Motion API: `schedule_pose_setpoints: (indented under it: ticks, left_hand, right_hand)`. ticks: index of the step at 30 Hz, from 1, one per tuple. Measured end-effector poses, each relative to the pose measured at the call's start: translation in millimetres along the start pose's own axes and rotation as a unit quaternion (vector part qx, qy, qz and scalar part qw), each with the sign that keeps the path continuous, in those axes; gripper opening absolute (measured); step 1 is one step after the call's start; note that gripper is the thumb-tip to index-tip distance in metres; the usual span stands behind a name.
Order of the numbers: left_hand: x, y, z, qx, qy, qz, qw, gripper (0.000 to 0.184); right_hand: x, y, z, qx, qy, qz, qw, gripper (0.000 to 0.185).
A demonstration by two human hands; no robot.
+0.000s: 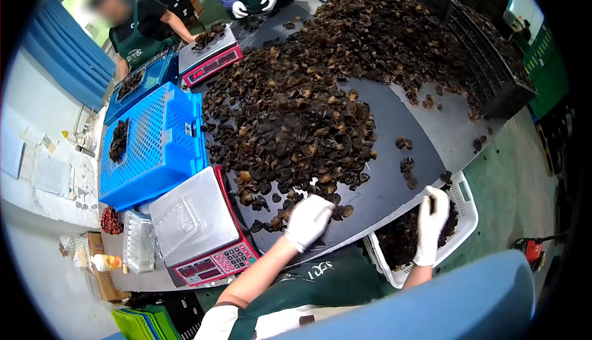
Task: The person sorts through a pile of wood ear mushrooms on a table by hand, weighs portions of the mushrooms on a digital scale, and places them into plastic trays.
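Note:
A big heap of dark brown wood ear mushrooms [302, 136] covers much of the dark table mat [401, 115]. My left hand [310, 221], in a white glove, is at the near edge of the heap with its fingers curled down among loose pieces; what is in them is hidden. Over a white basket [467, 207] at the table's right edge is my gloved right hand [433, 226], fingers bent together. A small dark wood ear piece [446, 178] shows at its fingertips. More dark mushrooms [398, 241] lie inside the basket.
A red scale [194, 216] bearing a clear plastic tray stands left of my left hand, beside an upturned blue crate [151, 142]. Two people in green aprons work at the far side, one by another scale [209, 59]. Black crates [487, 62] border the heap.

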State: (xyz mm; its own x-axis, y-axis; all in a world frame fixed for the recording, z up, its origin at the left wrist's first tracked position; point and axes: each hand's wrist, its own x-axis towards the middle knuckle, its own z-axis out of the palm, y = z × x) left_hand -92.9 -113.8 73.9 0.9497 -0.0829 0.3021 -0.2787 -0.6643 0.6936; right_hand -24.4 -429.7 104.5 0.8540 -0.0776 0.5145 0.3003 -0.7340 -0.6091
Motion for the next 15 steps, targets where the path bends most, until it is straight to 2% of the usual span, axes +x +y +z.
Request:
schedule_pose_setpoints:
  ticks: [1, 2, 3, 6, 8, 10, 12, 13, 15]
  left_hand:
    - [-3, -28, 3, 0.066, 0.024, -0.007, 0.998, 0.011]
    - [-2, -42, -5, 0.113, 0.008, -0.037, 0.993, 0.012]
    - [-4, -58, -5, 0.171, -0.003, -0.086, 0.982, 0.018]
    - [-7, -84, -1, 0.271, -0.068, -0.131, 0.951, 0.029]
    - [-6, -86, -3, 0.283, -0.092, -0.14, 0.944, 0.029]
    - [-8, -85, -5, 0.279, -0.09, -0.145, 0.945, 0.026]
    - [-13, -90, -9, 0.263, -0.053, -0.137, 0.954, 0.022]
    - [-16, -92, -12, 0.251, -0.004, -0.118, 0.961, 0.02]
    - [-17, -90, -21, 0.206, 0.068, -0.116, 0.969, 0.017]
  right_hand:
    - [-5, -11, 10, 0.023, -0.048, 0.032, 0.998, 0.023]
    - [-14, -14, 26, 0.039, -0.069, 0.019, 0.997, 0.022]
    - [-19, -19, 42, 0.056, -0.108, -0.004, 0.992, 0.019]
    - [-37, -33, 95, 0.105, -0.177, -0.094, 0.974, 0.017]
    - [-49, -37, 131, 0.08, -0.223, -0.086, 0.968, 0.017]
    - [-48, -56, 150, -0.015, -0.309, -0.068, 0.948, 0.032]
    - [-58, -51, 175, -0.063, -0.242, -0.16, 0.955, 0.037]
    - [-59, -46, 183, -0.063, -0.242, -0.159, 0.955, 0.037]
    - [-52, -42, 189, -0.049, -0.36, -0.075, 0.929, 0.032]
